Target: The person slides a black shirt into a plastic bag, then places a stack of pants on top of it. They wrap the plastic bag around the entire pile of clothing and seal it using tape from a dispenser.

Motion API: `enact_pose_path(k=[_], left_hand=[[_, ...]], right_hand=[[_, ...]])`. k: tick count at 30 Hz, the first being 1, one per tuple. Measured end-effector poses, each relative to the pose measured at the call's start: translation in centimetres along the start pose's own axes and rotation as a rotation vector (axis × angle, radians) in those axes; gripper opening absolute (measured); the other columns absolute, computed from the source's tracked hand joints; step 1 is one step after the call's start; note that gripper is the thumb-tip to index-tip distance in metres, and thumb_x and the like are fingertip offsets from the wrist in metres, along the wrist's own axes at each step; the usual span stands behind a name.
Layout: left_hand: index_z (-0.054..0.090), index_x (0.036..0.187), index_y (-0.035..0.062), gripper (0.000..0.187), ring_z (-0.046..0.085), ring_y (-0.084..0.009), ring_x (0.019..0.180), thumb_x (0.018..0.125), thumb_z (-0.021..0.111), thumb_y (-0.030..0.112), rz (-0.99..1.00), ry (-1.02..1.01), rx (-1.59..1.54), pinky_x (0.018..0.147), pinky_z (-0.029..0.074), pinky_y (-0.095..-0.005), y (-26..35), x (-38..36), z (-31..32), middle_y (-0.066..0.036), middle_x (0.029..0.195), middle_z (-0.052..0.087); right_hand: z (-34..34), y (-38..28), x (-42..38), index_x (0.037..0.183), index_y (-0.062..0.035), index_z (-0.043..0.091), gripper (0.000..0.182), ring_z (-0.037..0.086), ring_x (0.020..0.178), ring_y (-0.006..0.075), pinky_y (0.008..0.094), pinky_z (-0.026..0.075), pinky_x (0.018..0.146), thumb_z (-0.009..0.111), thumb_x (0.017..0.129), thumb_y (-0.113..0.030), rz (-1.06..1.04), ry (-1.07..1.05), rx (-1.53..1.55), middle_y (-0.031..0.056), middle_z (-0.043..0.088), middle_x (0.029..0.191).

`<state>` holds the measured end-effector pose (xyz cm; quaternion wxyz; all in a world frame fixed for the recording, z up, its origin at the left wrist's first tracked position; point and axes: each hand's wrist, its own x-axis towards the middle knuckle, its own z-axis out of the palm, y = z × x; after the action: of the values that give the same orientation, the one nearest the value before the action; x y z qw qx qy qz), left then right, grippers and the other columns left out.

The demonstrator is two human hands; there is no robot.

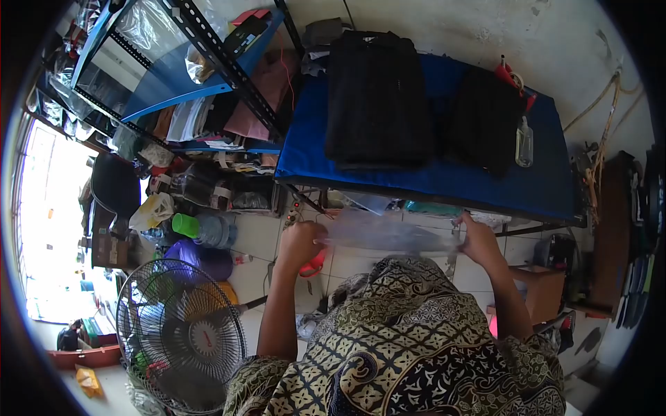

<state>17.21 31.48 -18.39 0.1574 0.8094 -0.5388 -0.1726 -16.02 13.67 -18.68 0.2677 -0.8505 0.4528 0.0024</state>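
A clear plastic bag [388, 234] is stretched sideways between my two hands, in front of my patterned clothing. At its left end my left hand [302, 246] is closed in a fist on the plastic. The right end is pinched by my right hand [477, 239], thumb and fingers together. Beyond my hands stands a table with a blue cover [305, 149]. A stack of folded black clothes [378, 100] lies on it, and a second black pile [482, 121] is to the right. Beside that pile lies a clear bottle [524, 143].
A standing fan [201, 336] is close on my left. Behind it are a purple container [198, 258] and a large water bottle [216, 232]. Metal shelving [229, 62] with folded cloth rises at the upper left. A cardboard box [544, 291] sits on the floor at right.
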Motion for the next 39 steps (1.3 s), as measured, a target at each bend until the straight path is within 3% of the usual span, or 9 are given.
enact_pose_path(k=[7, 14, 17, 19, 27, 30, 32, 37, 39], left_hand=[[0.067, 0.079, 0.0036, 0.012, 0.061, -0.0215, 0.066, 0.067, 0.067, 0.006, 0.105, 0.206, -0.366, 0.061, 0.047, -0.0307, -3.3, 6.1, 3.3, -0.01, 0.071, 0.063], [0.066, 0.072, 0.0042, 0.019, 0.062, -0.0214, 0.061, 0.071, 0.069, 0.023, -0.102, 0.131, -0.699, 0.057, 0.047, -0.0335, -7.9, 13.2, 8.5, -0.013, 0.064, 0.062], [0.066, 0.072, 0.006, 0.028, 0.063, -0.0297, 0.07, 0.072, 0.067, 0.034, -0.29, -0.071, -0.136, 0.063, 0.049, -0.0386, -9.9, 15.4, 11.5, -0.015, 0.068, 0.063], [0.065, 0.075, 0.0069, 0.029, 0.062, -0.0336, 0.073, 0.074, 0.062, 0.036, -0.215, 0.199, 0.071, 0.067, 0.049, -0.042, -12.6, 16.1, 15.8, -0.017, 0.072, 0.063], [0.065, 0.074, 0.0085, 0.023, 0.062, -0.0338, 0.079, 0.077, 0.053, 0.028, -0.383, 0.105, 0.115, 0.063, 0.049, -0.0418, -10.5, 23.5, 10.6, -0.013, 0.084, 0.065], [0.065, 0.073, 0.0097, 0.021, 0.061, -0.0298, 0.081, 0.077, 0.052, 0.025, -0.377, 0.063, 0.211, 0.067, 0.046, -0.0407, -10.9, 27.4, 10.8, -0.012, 0.082, 0.064], [0.064, 0.077, 0.0089, 0.021, 0.059, -0.0256, 0.085, 0.077, 0.052, 0.026, -0.158, 0.344, 0.255, 0.076, 0.04, -0.0407, -10.9, 28.8, 11.8, -0.012, 0.088, 0.063], [0.055, 0.104, 0.0053, 0.036, 0.05, -0.0267, 0.101, 0.077, 0.052, 0.029, -0.094, 0.176, 0.136, 0.084, 0.033, -0.0425, -11.3, 28.2, 12.5, -0.015, 0.114, 0.05], [0.051, 0.113, 0.0044, 0.044, 0.047, -0.0285, 0.104, 0.077, 0.052, 0.03, 0.011, 0.253, 0.148, 0.085, 0.032, -0.0434, -8.1, 26.3, 9.7, -0.015, 0.12, 0.045]], right_hand=[[4.5, 4.2, 9.6, 0.069, -0.0019, 0.062, 0.008, 0.058, 0.065, 0.0332, 0.0411, 0.045, 0.063, 0.056, 0.064, -0.001, -0.282, 0.272, -0.057, 0.0145, 0.058, 0.064], [4.7, 3.8, 17.6, 0.072, -0.0005, 0.063, 0.019, 0.058, 0.055, 0.0298, 0.0408, 0.046, 0.057, 0.059, 0.079, -0.017, 0.085, -0.176, 0.207, 0.0157, 0.06, 0.065], [5.5, 4.1, 19.4, 0.071, -0.0008, 0.063, 0.026, 0.059, 0.056, 0.0294, 0.04, 0.048, 0.057, 0.059, 0.081, -0.025, 0.213, -0.378, 0.076, 0.0158, 0.061, 0.066], [6.0, 4.0, 20.3, 0.07, -0.001, 0.063, 0.028, 0.06, 0.058, 0.0298, 0.0396, 0.049, 0.056, 0.058, 0.08, -0.027, 0.305, -0.415, 0.01, 0.0161, 0.061, 0.067], [9.2, 6.4, 29.1, 0.075, -0.0029, 0.062, 0.024, 0.061, 0.068, 0.0335, 0.0414, 0.051, 0.059, 0.05, 0.083, -0.022, -0.081, 0.091, -0.021, 0.019, 0.062, 0.076], [9.8, 7.7, 32.8, 0.08, -0.0006, 0.063, 0.021, 0.061, 0.074, 0.0341, 0.0421, 0.049, 0.062, 0.054, 0.08, -0.02, -0.012, -0.037, -0.159, 0.0195, 0.061, 0.079], [9.8, 7.9, 34.8, 0.084, -0.0028, 0.061, 0.019, 0.061, 0.075, 0.0341, 0.0421, 0.05, 0.062, 0.052, 0.082, -0.019, 0.097, -0.065, -0.119, 0.0205, 0.061, 0.082], [5.3, 4.6, 31.9, 0.088, -0.0032, 0.059, 0.015, 0.058, 0.085, 0.0328, 0.0424, 0.049, 0.066, 0.051, 0.08, -0.013, 0.258, -0.081, 0.189, 0.0209, 0.059, 0.09], [5.3, 4.7, 30.2, 0.084, -0.0007, 0.06, 0.014, 0.056, 0.088, 0.034, 0.0437, 0.048, 0.07, 0.054, 0.076, -0.01, -0.182, 0.329, 0.118, 0.0206, 0.06, 0.084]])
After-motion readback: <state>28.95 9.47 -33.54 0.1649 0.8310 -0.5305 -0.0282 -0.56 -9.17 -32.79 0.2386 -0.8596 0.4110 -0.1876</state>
